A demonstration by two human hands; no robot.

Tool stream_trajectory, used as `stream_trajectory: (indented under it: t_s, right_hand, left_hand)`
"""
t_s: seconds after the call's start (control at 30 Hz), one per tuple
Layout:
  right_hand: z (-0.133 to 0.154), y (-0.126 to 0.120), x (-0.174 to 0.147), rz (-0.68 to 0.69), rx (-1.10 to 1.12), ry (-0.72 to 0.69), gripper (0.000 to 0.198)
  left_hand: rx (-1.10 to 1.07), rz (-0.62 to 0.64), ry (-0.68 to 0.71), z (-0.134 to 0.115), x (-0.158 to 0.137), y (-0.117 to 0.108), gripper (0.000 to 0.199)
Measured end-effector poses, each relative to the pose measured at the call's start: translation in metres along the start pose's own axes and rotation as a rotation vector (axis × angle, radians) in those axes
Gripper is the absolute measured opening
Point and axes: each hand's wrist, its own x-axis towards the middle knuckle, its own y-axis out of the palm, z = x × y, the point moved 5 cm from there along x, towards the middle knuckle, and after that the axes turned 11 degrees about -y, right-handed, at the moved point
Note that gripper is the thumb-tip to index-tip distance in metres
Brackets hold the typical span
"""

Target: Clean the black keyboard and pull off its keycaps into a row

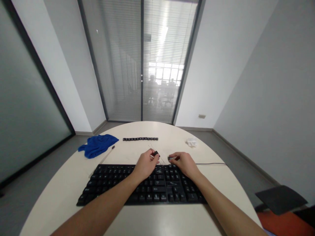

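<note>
My left hand is closed on what looks like a wire keycap puller, with a small black body and thin wire loops sticking out at both ends. It is above the back edge of a black keyboard. To its right, the fingertips of my right hand pinch a small dark piece, probably a keycap but too small to be sure. My forearms cross over the keyboard and cover some of its keys. A row of several black keycaps lies on the table beyond my hands.
On the round cream table, a blue cloth lies bunched at the left beside a thin brush. Crumpled white tissue sits at the back right. A dark cable runs off the right edge, near a chair.
</note>
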Motion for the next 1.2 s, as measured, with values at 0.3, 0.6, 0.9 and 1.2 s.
stream_trajectory:
  t_s: [0.3, 0.6, 0.9, 1.2]
  right_hand:
    - [0.003, -0.005, 0.015, 0.100, -0.171, 0.071, 0.020]
    - [0.002, -0.004, 0.067, 0.158, -0.319, 0.107, 0.016]
    - [-0.009, 0.008, 0.120, 0.210, -0.277, 0.129, 0.018]
    - [-0.025, 0.020, 0.135, 0.071, -0.197, 0.103, 0.019]
  left_hand:
    - [0.069, -0.003, -0.001, -0.003, -0.002, 0.000, 0.017]
    - [0.098, 0.002, -0.014, -0.005, -0.002, 0.001, 0.015]
    - [0.102, -0.004, -0.024, -0.005, -0.001, 0.002, 0.013]
    - [0.121, -0.002, -0.041, -0.006, 0.000, 0.003, 0.014]
